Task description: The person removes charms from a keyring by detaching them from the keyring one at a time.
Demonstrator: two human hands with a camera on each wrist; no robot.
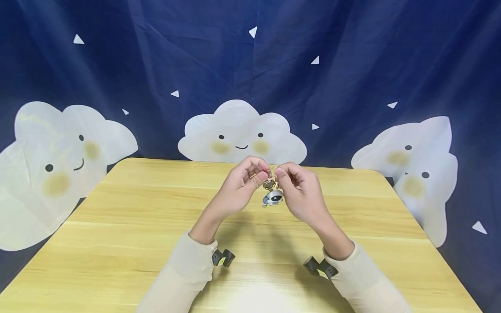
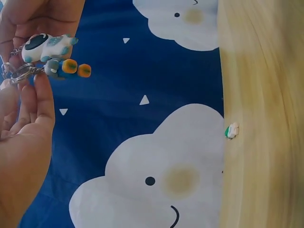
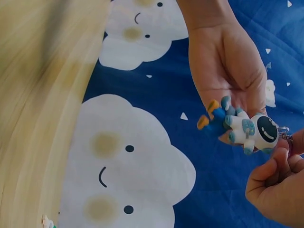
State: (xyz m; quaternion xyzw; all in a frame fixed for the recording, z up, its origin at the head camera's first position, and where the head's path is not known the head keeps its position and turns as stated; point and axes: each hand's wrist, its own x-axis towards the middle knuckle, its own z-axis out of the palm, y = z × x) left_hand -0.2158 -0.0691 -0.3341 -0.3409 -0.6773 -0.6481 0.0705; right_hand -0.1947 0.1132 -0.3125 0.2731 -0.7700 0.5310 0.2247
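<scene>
Both hands meet above the far part of the table, holding metal keychain hardware with figurines hanging from it. My left hand pinches a silver key ring between thumb and fingertips. Facing it, my right hand pinches the metal fittings at the top of a white astronaut figurine with a dark visor and teal hands and feet. Close behind the astronaut dangles a second figurine, blue with orange feet, partly hidden by it in the right wrist view.
Underneath is a light wooden table. A small white and green object lies near its edge in the left wrist view. A dark blue curtain with smiling clouds hangs behind. Small black cameras are worn at both cuffs.
</scene>
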